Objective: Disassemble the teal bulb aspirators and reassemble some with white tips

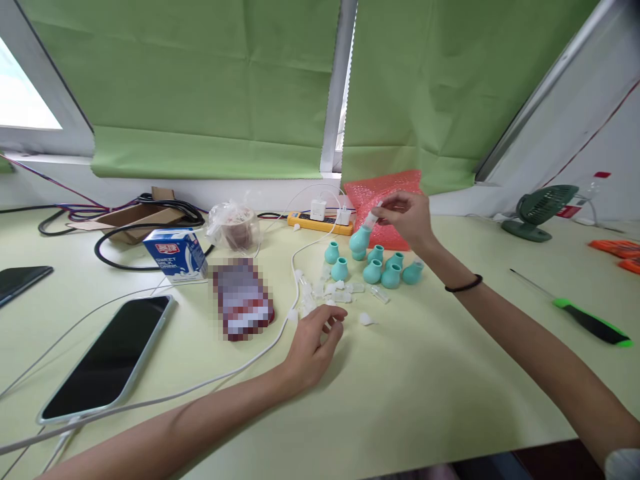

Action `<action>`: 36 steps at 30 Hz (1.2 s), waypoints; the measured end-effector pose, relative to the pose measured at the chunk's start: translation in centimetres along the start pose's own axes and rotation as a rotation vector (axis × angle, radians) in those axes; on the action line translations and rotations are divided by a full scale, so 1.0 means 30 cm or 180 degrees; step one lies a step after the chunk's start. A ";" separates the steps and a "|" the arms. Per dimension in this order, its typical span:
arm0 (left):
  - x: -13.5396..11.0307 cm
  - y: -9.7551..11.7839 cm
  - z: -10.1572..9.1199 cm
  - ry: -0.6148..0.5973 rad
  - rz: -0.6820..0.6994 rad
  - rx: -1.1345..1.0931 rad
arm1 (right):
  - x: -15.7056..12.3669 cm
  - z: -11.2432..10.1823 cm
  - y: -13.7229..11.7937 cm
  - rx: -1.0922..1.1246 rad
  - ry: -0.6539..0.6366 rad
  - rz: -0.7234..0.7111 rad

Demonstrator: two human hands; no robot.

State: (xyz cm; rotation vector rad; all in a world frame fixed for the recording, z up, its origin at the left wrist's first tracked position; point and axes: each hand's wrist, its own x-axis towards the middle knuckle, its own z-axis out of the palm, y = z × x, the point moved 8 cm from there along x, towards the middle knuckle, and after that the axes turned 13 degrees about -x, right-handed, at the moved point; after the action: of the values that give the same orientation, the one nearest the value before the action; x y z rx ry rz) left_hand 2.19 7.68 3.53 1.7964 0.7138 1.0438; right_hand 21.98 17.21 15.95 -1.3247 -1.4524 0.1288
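Several teal rubber bulbs (384, 267) stand in a cluster on the pale table (430, 373). My right hand (407, 217) is raised above them, pinching the clear tube end of one teal bulb dropper (361, 239) that hangs from its fingers. Small clear plastic tubes and caps (333, 291) lie scattered in front of the bulbs. My left hand (315, 343) rests on the table at the near edge of that scatter, fingers curled over the small pieces; what it holds, if anything, is hidden.
A phone (111, 357) with a white cable (210, 380) lies at left, a milk carton (176, 253) and a dark packet (243, 300) behind it. A yellow power strip (320, 223), pink bubble wrap (385, 193), a green fan (543, 210) and a green-handled screwdriver (585, 320) stand around.
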 end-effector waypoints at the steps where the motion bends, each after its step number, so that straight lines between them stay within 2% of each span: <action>1: -0.001 0.003 0.002 -0.0021 0.0028 0.0040 | 0.006 0.025 0.013 -0.0220 -0.0042 -0.0087; 6: -0.004 0.006 0.005 -0.0049 0.0035 0.0210 | -0.023 0.129 0.064 -0.1216 -0.0414 -0.0461; 12: -0.003 -0.009 0.013 -0.0146 -0.0035 0.0506 | -0.053 0.151 0.099 -0.1656 -0.0577 -0.0604; 15: -0.007 -0.016 0.030 -0.0314 0.0010 0.0740 | -0.077 0.113 0.068 -0.1872 -0.0203 -0.0782; 17: -0.011 -0.013 0.044 -0.0448 0.0095 0.0896 | -0.139 0.089 -0.002 -0.2062 0.0163 -0.1312; 18: -0.013 -0.009 0.050 -0.0505 0.0156 0.0979 | -0.188 0.092 -0.040 -0.2112 0.0197 -0.1668; 20: -0.019 0.004 0.065 -0.0621 0.0319 0.1157 | -0.305 0.138 -0.087 -0.2101 -0.0343 -0.2267; 22: -0.027 0.021 0.083 -0.0771 0.0535 0.1377 | -0.422 0.192 -0.087 -0.2162 -0.1109 -0.2485; 24: -0.038 0.035 0.106 -0.0961 0.0759 0.1662 | -0.502 0.215 -0.060 -0.2211 -0.1523 -0.2379; 27: -0.053 0.039 0.135 -0.1182 0.0934 0.2070 | -0.542 0.220 -0.007 -0.2242 -0.1713 -0.2071; 32: -0.055 0.029 0.144 -0.1197 0.0866 0.2374 | -0.520 0.212 0.035 -0.1954 -0.1592 -0.1774; 36: -0.044 0.019 0.129 -0.1077 0.0709 0.2345 | -0.514 0.210 0.047 -0.1751 -0.1477 -0.1581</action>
State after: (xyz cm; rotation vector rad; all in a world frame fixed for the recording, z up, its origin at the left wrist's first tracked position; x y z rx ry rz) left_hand 4.98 4.75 2.71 2.6568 0.7498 0.6082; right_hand 14.53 9.67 3.05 -1.3638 -2.2878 -0.3346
